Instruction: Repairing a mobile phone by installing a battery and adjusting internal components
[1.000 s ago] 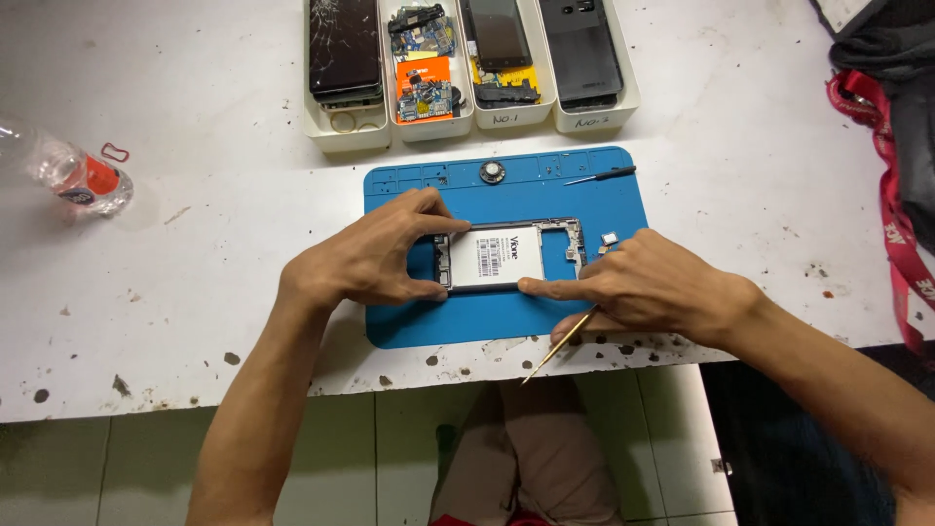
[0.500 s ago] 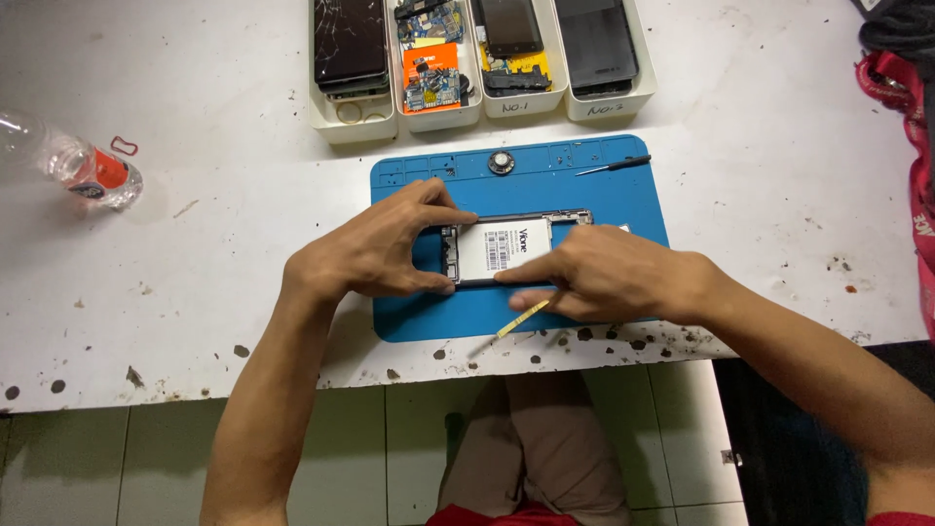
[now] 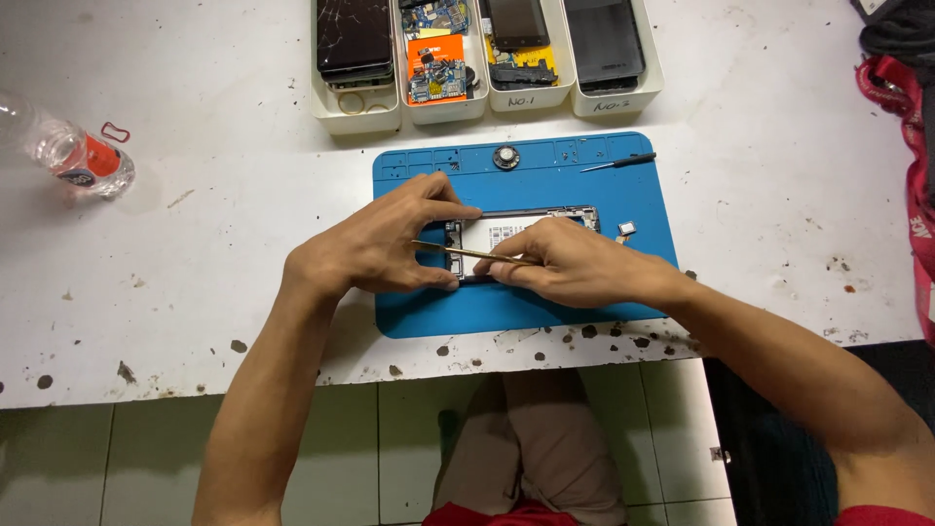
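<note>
- The white table [image 3: 195,195] carries everything; the blue mat [image 3: 526,312] lies on it at the near edge, and I place all other things from this mat.
- Behind the mat stand four white trays [image 3: 355,117] in one row, with phones and circuit boards inside.
- Far to the left of the mat lies one plastic bottle [image 3: 83,158] with a red label.
- In the middle of the mat lies one opened phone [image 3: 516,234], flat, its inside facing up.
- Your left hand [image 3: 380,248] grips the left end of the phone, thumb and fingers closed around its edges, as half a second ago.
- Your right hand [image 3: 575,263] is closed on one thin yellow stick [image 3: 467,253].
- Half a second ago this stick pointed down toward the near edge of the mat; now it lies across the left part of the phone, its tip over your left hand.
- At the back edge of the mat you have one round metal part [image 3: 505,157] and one small screwdriver [image 3: 618,161].
</note>
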